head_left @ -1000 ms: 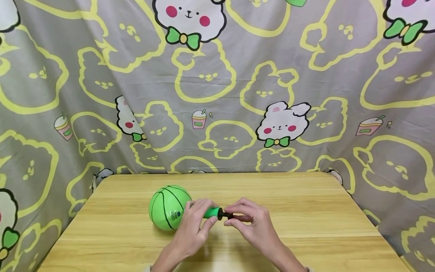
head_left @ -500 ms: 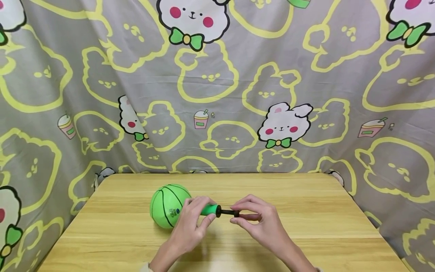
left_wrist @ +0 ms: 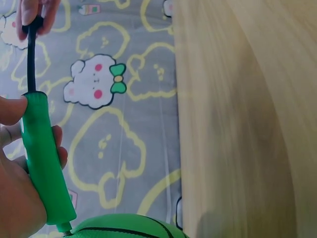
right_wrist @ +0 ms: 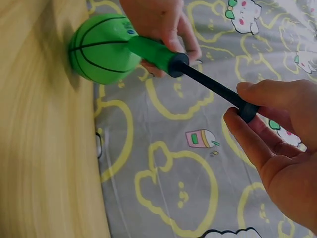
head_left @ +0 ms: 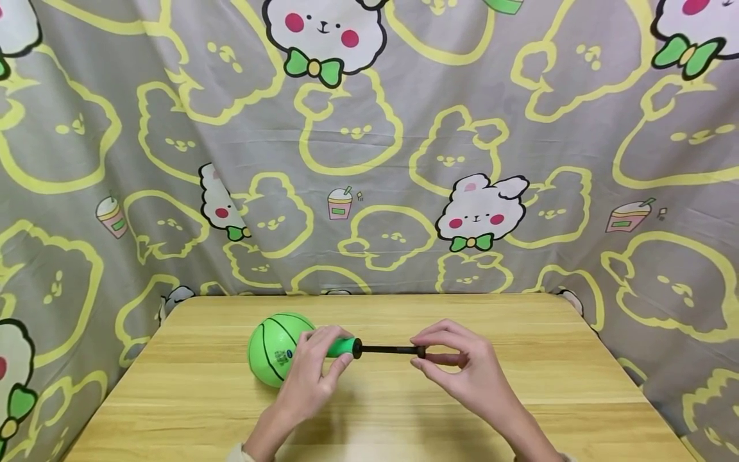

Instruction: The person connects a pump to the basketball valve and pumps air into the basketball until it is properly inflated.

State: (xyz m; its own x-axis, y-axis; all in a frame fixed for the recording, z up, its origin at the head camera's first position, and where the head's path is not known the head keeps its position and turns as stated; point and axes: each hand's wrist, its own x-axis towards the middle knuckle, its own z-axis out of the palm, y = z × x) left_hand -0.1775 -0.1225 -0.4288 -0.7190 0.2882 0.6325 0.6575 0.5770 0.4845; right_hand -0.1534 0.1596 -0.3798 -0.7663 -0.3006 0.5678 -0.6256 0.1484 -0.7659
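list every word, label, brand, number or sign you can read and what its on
No text can be read.
Green ball with black lines: square code-like patch and blue oval mark, both too small to read.
Green cylindrical pump with black rod: no lettering visible.
Grey cartoon-print fabric: no readable words.

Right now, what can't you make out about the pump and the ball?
Head view: part of the green pump barrel is behind the left hand.
Head view: print on the ball is too small to read.
Left wrist view: bottom edge cuts off most of the ball.
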